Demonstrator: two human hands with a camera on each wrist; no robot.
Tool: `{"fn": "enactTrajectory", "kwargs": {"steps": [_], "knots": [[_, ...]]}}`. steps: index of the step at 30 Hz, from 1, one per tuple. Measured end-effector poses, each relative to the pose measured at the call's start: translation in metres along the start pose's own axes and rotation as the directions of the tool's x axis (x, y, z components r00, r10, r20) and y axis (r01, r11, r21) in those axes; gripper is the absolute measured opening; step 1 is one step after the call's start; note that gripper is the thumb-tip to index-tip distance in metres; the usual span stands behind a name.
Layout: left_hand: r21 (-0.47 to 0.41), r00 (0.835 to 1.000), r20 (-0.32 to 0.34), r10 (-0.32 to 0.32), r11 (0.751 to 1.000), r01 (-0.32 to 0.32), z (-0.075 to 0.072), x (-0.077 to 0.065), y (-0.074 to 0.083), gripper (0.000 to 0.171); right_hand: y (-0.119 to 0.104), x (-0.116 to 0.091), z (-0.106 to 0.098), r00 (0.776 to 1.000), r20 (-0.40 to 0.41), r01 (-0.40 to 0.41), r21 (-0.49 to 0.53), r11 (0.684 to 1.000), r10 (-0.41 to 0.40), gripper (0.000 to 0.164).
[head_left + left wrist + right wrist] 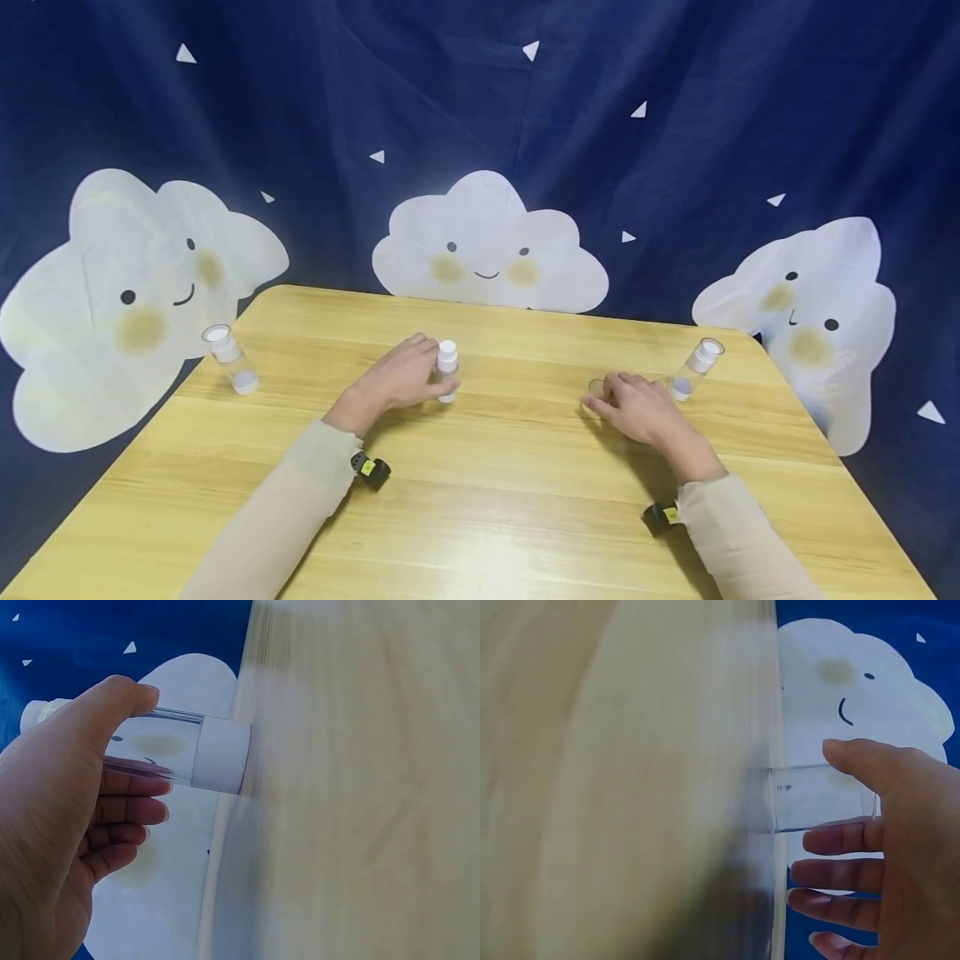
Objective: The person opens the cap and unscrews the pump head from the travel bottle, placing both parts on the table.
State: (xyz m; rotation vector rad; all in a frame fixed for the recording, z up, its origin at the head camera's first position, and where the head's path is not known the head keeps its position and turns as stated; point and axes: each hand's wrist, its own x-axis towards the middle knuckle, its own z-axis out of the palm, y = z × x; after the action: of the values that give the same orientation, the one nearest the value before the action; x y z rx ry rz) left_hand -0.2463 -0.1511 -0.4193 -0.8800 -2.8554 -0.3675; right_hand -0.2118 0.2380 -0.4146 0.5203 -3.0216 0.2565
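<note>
In the head view my left hand (pixel 401 375) holds a small clear bottle (pixel 447 354) with a white neck, upright near the middle of the table (pixel 480 467). The left wrist view shows the thumb on one side and fingers on the other of its clear body, the white base (pixel 221 755) right at the tabletop. My right hand (pixel 641 408) is at a clear open-ended cap (pixel 817 799) standing on the table. Thumb and index finger pinch its two sides in the right wrist view, the other fingers spread below. From the head view that cap is mostly hidden.
A capped clear bottle (pixel 232 362) with a white top stands near the table's left edge. Another such bottle (pixel 697 367) stands at the right, just beyond my right hand. A dark blue curtain (pixel 450 92) with white clouds hangs behind the table.
</note>
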Motion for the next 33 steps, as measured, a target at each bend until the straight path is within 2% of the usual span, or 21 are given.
{"fn": "enactTrajectory", "kwargs": {"steps": [11, 19, 28, 33], "knots": [[-0.024, 1.000, 0.004, -0.019, 1.000, 0.020, -0.001, 0.001, 0.001, 0.043, 0.005, -0.001, -0.006, 0.999, 0.038, 0.021, 0.014, 1.000, -0.022, 0.048], [-0.062, 0.999, 0.014, -0.043, 0.997, 0.044, -0.001, 0.002, 0.000, 0.042, -0.003, 0.003, -0.020, 0.999, -0.012, 0.039, -0.018, 0.999, -0.040, 0.059], [-0.073, 0.998, 0.019, -0.060, 0.995, 0.061, 0.000, 0.003, -0.002, 0.039, -0.037, 0.014, -0.031, 0.994, -0.043, 0.098, -0.065, 0.993, -0.101, 0.065], [-0.070, 0.998, 0.019, -0.057, 0.996, 0.058, 0.000, 0.002, -0.003, 0.050, -0.063, 0.023, -0.031, 0.986, -0.048, 0.153, -0.069, 0.986, -0.157, 0.064]]}}
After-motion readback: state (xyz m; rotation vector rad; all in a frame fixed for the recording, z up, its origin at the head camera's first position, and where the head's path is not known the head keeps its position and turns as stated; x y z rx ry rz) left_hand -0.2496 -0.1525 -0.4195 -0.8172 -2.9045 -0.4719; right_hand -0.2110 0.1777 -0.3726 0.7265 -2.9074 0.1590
